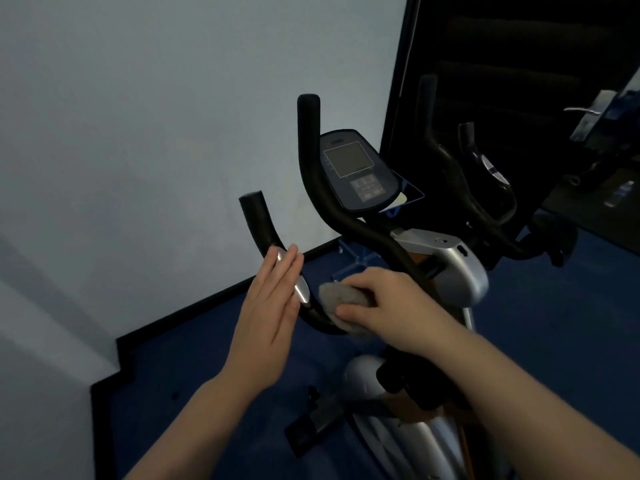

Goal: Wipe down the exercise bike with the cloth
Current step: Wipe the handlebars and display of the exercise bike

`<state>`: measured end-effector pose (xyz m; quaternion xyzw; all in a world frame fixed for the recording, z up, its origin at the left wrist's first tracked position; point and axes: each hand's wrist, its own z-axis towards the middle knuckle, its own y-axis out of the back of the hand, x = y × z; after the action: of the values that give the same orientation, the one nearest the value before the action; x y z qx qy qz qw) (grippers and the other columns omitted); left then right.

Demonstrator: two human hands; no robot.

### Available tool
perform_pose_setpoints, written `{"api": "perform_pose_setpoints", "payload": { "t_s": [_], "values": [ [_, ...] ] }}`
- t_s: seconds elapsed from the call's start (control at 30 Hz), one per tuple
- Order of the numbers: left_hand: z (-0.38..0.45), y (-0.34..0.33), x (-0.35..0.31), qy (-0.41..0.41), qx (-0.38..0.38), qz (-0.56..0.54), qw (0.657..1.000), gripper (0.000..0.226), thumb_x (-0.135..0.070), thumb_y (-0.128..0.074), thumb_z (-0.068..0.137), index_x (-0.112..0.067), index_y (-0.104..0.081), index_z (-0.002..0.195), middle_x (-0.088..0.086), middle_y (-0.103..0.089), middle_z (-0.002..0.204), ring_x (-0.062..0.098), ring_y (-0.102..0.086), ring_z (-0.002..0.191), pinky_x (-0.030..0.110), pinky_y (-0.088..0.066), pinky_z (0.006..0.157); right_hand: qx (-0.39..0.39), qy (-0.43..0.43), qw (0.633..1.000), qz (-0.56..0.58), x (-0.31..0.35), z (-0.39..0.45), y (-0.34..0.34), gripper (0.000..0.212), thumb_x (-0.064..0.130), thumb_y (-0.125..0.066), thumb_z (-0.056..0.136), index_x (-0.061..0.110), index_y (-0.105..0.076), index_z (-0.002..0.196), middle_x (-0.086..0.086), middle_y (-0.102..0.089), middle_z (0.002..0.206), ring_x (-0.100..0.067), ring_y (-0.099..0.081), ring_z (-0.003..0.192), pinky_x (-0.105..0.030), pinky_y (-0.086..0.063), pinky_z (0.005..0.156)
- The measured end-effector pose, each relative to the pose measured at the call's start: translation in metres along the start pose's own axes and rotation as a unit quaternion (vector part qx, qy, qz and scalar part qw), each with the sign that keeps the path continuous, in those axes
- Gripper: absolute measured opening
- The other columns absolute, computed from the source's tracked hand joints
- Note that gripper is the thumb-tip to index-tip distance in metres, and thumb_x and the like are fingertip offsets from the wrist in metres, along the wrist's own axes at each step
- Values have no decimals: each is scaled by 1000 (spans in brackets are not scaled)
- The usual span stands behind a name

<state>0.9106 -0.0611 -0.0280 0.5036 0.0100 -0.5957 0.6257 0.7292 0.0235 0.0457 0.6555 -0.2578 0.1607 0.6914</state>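
1. now my right hand [388, 306] grasps the cloth [341, 299] against the left handlebar [263, 230] of the exercise bike [460, 271].
2. my left hand [273, 306] lies flat, released, steadying it.
3. i'd wrap the cloth round and slide along.

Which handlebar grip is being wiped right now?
The lower left grip, the one with the silver sensor plate. The right hand presses the cloth onto its bend; the taller grip is untouched.

Grey cloth [341, 299] against bike [453, 271] handlebar [322, 317]
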Motion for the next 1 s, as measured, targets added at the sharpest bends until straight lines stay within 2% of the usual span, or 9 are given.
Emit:
{"api": "perform_pose_setpoints", "payload": {
  "t_s": [0.17,0.27,0.4,0.47,0.6,0.73,0.8,0.9,1.0],
  "values": [
    [2,-15,-12,54,-70,-50,995,47,-16,-32,104,-19,-30,151,-13,-22,160,8,-5,151,21,-5,120,25,82,996,-24,-11,12,0,24,36,-66,89,26,-67,111,8,-61,99,-9,-56,95,-29,-45,83],
    [3,-21,-18,71,-88,-44,993,46,-16,-31,104,-21,-29,150,-14,-22,159,7,-4,151,19,-5,120,108,106,988,8,-13,21,1,29,35,-62,93,26,-62,121,7,-66,101,-8,-60,94,-30,-49,84],
    [2,-17,-17,71,-65,-14,995,47,-18,-30,105,-21,-27,151,-15,-19,160,6,-1,150,18,-3,119,199,169,957,-128,-36,40,36,26,40,-63,91,33,-60,116,10,-66,94,-6,-59,87,-30,-48,78],
    [1,-20,-19,82,-81,-14,993,47,-17,-29,105,-20,-27,151,-14,-19,160,6,-1,150,19,-2,120,209,188,953,-114,-30,47,29,25,39,-62,92,28,-61,114,8,-65,95,-9,-60,88,-32,-49,79],
    [2,-30,-28,105,-112,-11,988,46,-18,-27,105,-24,-26,150,-15,-16,161,6,0,150,19,-2,120,228,192,954,10,-28,49,9,28,33,-61,95,23,-61,121,4,-68,104,-9,-63,96,-32,-52,86],
    [0,-28,-27,112,-105,15,988,47,-15,-27,105,-24,-25,151,-19,-13,160,5,1,150,18,-1,120,246,294,899,-211,-50,61,52,34,41,-63,90,40,-55,123,13,-66,105,-6,-59,96,-24,-45,71],
    [-1,-30,-28,120,-114,15,986,47,-13,-27,106,-22,-25,151,-20,-12,160,4,1,150,17,-1,119,230,313,883,-263,-58,63,65,35,44,-62,89,43,-53,123,14,-66,106,-7,-60,97,-24,-41,68],
    [0,-39,-33,136,-144,-5,980,46,-14,-26,106,-24,-26,151,-24,-11,159,4,1,150,16,-2,119,187,353,880,-258,-54,60,56,37,48,-59,90,38,-56,126,9,-68,106,-12,-62,97,-28,-40,70],
    [0,-39,-35,153,-141,-8,978,46,-15,-26,107,-26,-25,151,-24,-9,160,3,2,150,18,-2,120,207,338,907,-141,-45,53,35,40,44,-63,91,32,-58,129,5,-70,109,-11,-62,99,-30,-47,83]
  ]
}}
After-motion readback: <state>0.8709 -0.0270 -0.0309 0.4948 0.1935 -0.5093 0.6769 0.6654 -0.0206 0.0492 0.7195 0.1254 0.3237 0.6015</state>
